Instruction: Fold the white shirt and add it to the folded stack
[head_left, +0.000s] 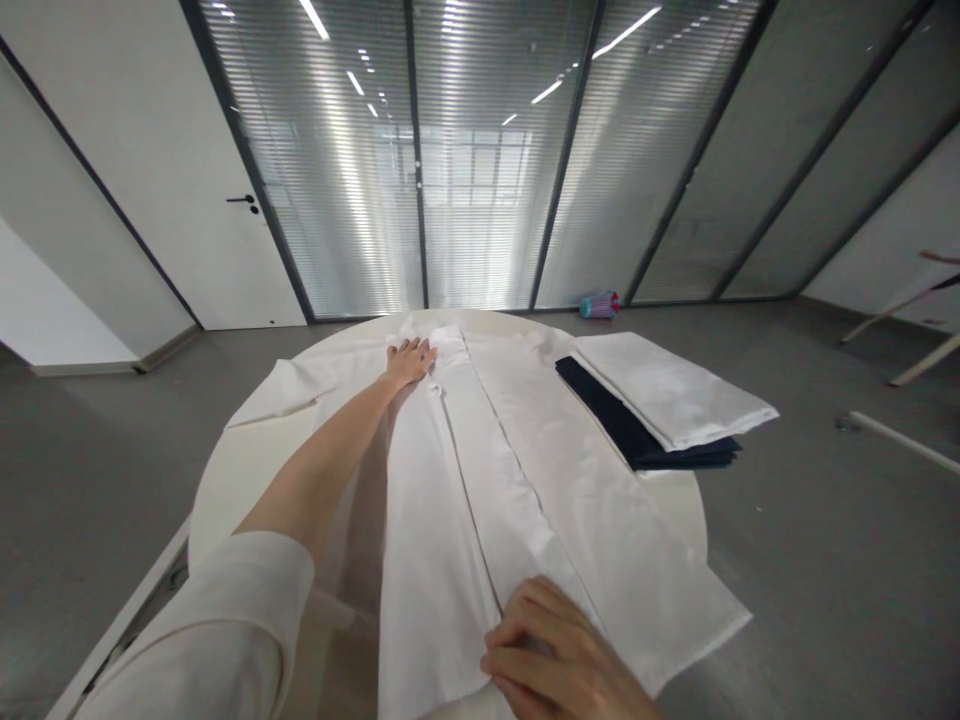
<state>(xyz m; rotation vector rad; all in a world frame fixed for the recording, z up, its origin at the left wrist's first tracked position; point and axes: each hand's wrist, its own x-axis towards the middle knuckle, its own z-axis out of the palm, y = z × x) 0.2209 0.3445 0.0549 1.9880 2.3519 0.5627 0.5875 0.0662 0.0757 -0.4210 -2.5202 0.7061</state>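
A long white coat (pixel 555 450) lies spread face up on a round table, its front edges running lengthwise and one sleeve (pixel 281 395) stretched out to the left. At the far end, near the collar, my left hand (pixel 411 362) rests flat on the cloth with its fingers apart. My right hand (pixel 559 655) is close to me at the lower end of the coat. Its fingers are curled and pinch the coat's front edge. The fingertips of that hand are partly hidden, and the coat's near hem runs out of view.
On the table's right lie a folded white cloth (pixel 675 385) and folded dark navy cloth (pixel 630 425) beneath it. The pale tabletop (pixel 232 490) shows at the left. Beyond, a blue and pink basket (pixel 598 305) lies on the floor by the glass wall. Chair legs (pixel 926 360) stand at right.
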